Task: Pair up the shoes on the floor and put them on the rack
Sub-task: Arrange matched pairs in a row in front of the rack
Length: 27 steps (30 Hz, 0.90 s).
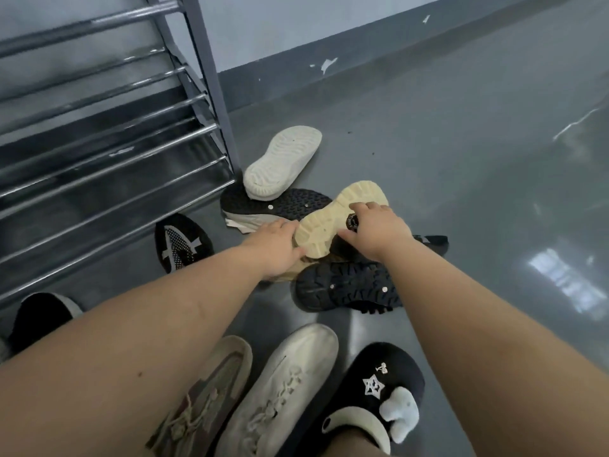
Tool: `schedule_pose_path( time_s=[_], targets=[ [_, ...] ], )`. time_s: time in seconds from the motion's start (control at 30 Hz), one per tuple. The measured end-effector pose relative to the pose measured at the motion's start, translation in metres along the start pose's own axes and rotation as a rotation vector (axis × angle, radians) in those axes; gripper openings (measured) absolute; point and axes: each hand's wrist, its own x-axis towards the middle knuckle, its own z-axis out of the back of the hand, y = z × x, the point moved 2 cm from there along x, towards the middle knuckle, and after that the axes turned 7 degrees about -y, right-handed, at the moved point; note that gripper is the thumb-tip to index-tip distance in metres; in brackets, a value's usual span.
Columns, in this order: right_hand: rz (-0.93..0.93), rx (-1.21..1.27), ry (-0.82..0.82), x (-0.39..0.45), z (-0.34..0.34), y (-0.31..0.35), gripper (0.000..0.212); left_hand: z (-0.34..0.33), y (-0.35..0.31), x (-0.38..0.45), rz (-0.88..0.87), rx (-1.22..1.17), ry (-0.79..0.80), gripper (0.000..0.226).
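A pile of shoes lies on the grey floor right of the metal shoe rack (108, 153). On top sits an upturned shoe with a cream lugged sole (333, 222). My left hand (276, 249) grips its near end and my right hand (375, 232) presses on its right side. Under it lie a black shoe with a studded sole (296, 201) and a black lugged-sole shoe (349, 286). A white upturned sole (283, 161) leans by the rack's post. A black patterned shoe (183, 242) lies by the rack's lowest bars.
Near my legs stand a beige-brown sneaker (214, 387), a white sneaker (286, 384) and a black slipper with a star charm (379, 394). Another black shoe (43, 316) sits at the left edge. Wall and skirting run behind; open floor stretches to the right.
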Motion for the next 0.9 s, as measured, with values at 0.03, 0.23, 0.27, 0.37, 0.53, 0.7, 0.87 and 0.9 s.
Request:
schedule_pose_path(
  time_s=[0.03, 0.23, 0.27, 0.37, 0.53, 0.7, 0.87, 0.9],
  targets=[
    [0.019, 0.009, 0.006, 0.004, -0.003, 0.003, 0.059, -0.002, -0.001, 0.005, 0.042, -0.044, 0.009, 0.067],
    [0.117, 0.016, 0.034, 0.034, -0.012, 0.012, 0.054, -0.022, -0.005, 0.030, 0.238, -0.423, 0.024, 0.051],
    [0.129, 0.012, 0.042, 0.038, -0.014, 0.013, 0.054, -0.024, -0.006, 0.032, 0.259, -0.461, 0.019, 0.051],
    [0.149, 0.004, 0.064, 0.048, -0.019, 0.013, 0.057, -0.030, -0.007, 0.038, 0.311, -0.563, 0.005, 0.051],
    [0.153, 0.012, 0.083, 0.061, -0.026, 0.014, 0.060, -0.037, -0.005, 0.046, 0.366, -0.673, -0.045, 0.049],
    [0.149, 0.021, 0.118, 0.065, -0.027, 0.018, 0.059, -0.038, -0.002, 0.047, 0.352, -0.747, -0.095, 0.049],
    [0.222, -0.148, 0.114, 0.061, -0.018, 0.023, 0.058, -0.028, 0.006, 0.034, 0.286, -0.738, -0.141, 0.047],
    [0.245, -0.181, 0.114, 0.059, -0.017, 0.025, 0.061, -0.023, 0.009, 0.031, 0.251, -0.687, -0.157, 0.048]
  ],
)
